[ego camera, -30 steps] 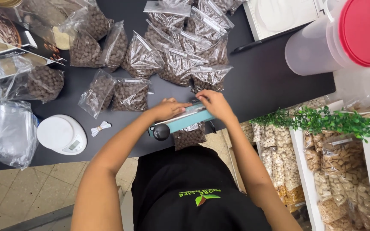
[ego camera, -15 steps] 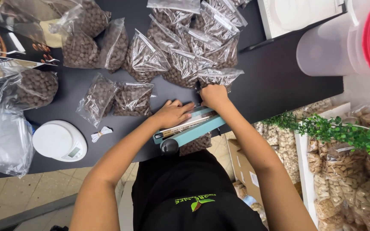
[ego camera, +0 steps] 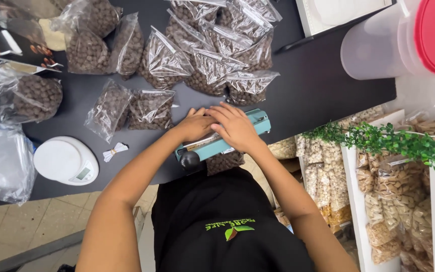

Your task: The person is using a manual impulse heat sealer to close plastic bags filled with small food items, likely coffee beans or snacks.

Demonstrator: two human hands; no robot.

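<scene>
Both my hands press flat on a teal heat sealer (ego camera: 258, 122) at the near edge of the black table (ego camera: 318, 90). My left hand (ego camera: 195, 126) lies on the sealer's arm near its black knob (ego camera: 189, 159). My right hand (ego camera: 235, 127) overlaps it, fingers spread over the bar. A clear bag of brown pellets (ego camera: 225, 162) hangs from the sealer below the table edge, its top clamped under the bar.
Several sealed pellet bags (ego camera: 212, 55) lie beyond the sealer, two more (ego camera: 149, 108) to the left. A white kitchen scale (ego camera: 66, 161) and a small white twist tie (ego camera: 114, 151) sit at left. A clear jug with red lid (ego camera: 404, 40) stands right; shelves of bagged snacks (ego camera: 393, 201) below.
My hands have shifted closer together on the sealer and now press down with the right over the left; the view tilted slightly.
</scene>
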